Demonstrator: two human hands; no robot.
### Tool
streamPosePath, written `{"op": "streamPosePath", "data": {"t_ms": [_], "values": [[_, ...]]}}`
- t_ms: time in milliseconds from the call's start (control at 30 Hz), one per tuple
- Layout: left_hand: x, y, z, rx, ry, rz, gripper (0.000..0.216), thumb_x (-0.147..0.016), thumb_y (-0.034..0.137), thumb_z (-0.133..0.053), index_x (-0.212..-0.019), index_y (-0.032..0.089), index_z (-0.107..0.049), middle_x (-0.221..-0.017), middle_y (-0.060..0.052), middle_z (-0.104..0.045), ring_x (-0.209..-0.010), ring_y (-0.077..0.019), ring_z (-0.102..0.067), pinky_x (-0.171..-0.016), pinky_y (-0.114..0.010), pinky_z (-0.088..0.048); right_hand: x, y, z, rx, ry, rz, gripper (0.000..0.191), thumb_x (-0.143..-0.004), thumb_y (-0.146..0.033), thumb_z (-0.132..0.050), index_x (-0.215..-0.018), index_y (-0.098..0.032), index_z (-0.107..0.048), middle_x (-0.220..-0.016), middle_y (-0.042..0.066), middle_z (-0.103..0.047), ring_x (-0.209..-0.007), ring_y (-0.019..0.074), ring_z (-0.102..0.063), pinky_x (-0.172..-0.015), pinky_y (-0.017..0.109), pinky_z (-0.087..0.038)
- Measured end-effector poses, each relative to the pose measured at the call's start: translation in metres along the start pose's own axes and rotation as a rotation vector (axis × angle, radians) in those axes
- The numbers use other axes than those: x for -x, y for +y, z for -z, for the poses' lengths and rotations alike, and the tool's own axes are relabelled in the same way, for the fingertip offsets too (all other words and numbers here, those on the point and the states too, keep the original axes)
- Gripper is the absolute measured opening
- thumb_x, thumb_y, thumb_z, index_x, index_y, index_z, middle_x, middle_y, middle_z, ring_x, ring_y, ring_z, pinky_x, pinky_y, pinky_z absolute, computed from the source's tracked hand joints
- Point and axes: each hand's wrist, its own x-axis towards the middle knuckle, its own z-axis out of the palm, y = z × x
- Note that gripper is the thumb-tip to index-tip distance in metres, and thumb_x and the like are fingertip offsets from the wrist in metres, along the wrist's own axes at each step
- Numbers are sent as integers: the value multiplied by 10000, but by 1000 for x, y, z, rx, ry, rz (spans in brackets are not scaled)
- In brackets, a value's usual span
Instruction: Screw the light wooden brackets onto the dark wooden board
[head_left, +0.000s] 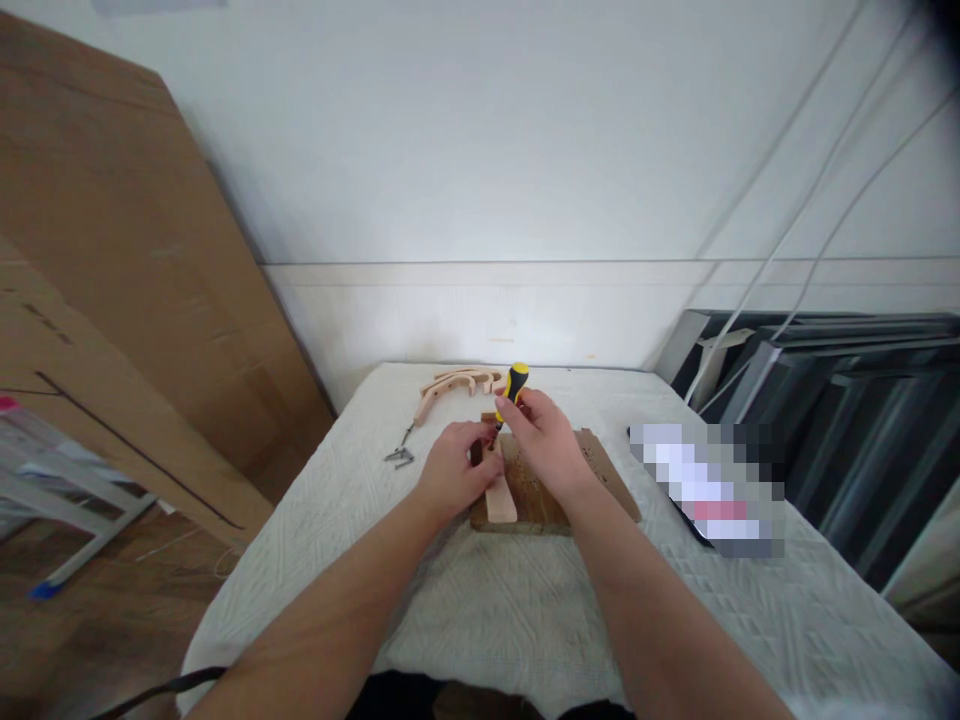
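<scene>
While right grip (546, 430) pinches yellow-black screwdriver (517, 380) | left grip (456, 464) apparently pinches wooden piece (501, 504) | piece pale, smooth, flat-ended

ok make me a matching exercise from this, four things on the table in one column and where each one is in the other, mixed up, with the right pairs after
Things
1. Yellow-and-black screwdriver
2. Loose screws
3. Curved wooden pieces
4. Brown wooden board

Places
a. Near the table's far edge, by the wall
b. Beneath the pale wooden piece
c. In the right hand
d. To the left of the left hand

Pairs: 1-c, 2-d, 3-a, 4-b
</scene>
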Motion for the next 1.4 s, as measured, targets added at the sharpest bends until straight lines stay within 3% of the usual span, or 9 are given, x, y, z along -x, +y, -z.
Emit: {"op": "streamPosePath", "data": {"t_ms": [167, 300, 467, 633, 733, 933, 1200, 1400], "values": [[0, -1, -1, 4, 7, 25, 249, -701, 190, -569, -936, 163, -645, -940, -57, -672, -916, -213, -575, -855, -348, -449, 0, -5, 5, -42, -23, -67, 233, -827, -415, -529, -868, -197, -601, -779, 32, -647, -680, 179, -606, -639, 306, -455], [-1, -2, -2, 4, 8, 34, 247, -699, 175, -575, -933, 155, -650, -903, -57, -667, -888, -209, -577, -844, -349, -459, 1, -4, 6, -41, 34, -60, 258, -827, -386, -518, -975, -191, -603, -893, 73, -692, -805, 209, -645, -731, 338, -475], [-1, -4, -2, 21, 13, 44, 267, -702, 173, -585, -962, 164, -645, -939, -56, -669, -902, -204, -579, -846, -349, -463, 0, 0, 5, -96, 34, -102, 237, -849, -346, -455, -940, -194, -612, -868, 63, -694, -831, 209, -643, -753, 351, -472], [0, -4, -2, 30, 3, 22, 252, -705, 181, -590, -950, 170, -646, -948, -55, -674, -911, -209, -582, -853, -359, -461, -2, -1, 6, -133, 52, -157, 312, -797, -492, -550, -865, -195, -615, -843, 51, -663, -746, 193, -610, -646, 325, -482], [0, -3, -1, 39, 1, 6, 271, -692, 173, -597, -958, 166, -645, -975, -60, -677, -923, -210, -583, -865, -359, -456, -4, -2, 6, -135, 51, -155, 275, -776, -466, -589, -771, -191, -604, -740, 26, -637, -655, 166, -582, -621, 313, -469], [1, -3, -2, 12, 15, 20, 271, -691, 182, -590, -954, 161, -651, -938, -60, -670, -888, -204, -582, -843, -351, -459, -4, -3, 6, -312, 32, -179, 229, -782, -366, -586, -903, -175, -617, -842, 46, -685, -689, 153, -621, -672, 319, -503], [1, -5, -2, 12, 11, -1, 270, -685, 185, -581, -948, 159, -640, -947, -63, -667, -912, -212, -578, -853, -356, -462, -3, 0, 3, -303, 8, -183, 203, -734, -309, -627, -883, -186, -562, -858, 48, -682, -813, 192, -659, -748, 366, -528], [2, -1, -2, 13, 25, 18, 290, -677, 188, -575, -962, 177, -628, -971, -58, -669, -921, -216, -583, -860, -362, -466, -1, 3, 1, -280, -25, -158, 220, -780, -333, -609, -941, -212, -521, -877, 47, -699, -827, 203, -680, -757, 386, -533]]}}
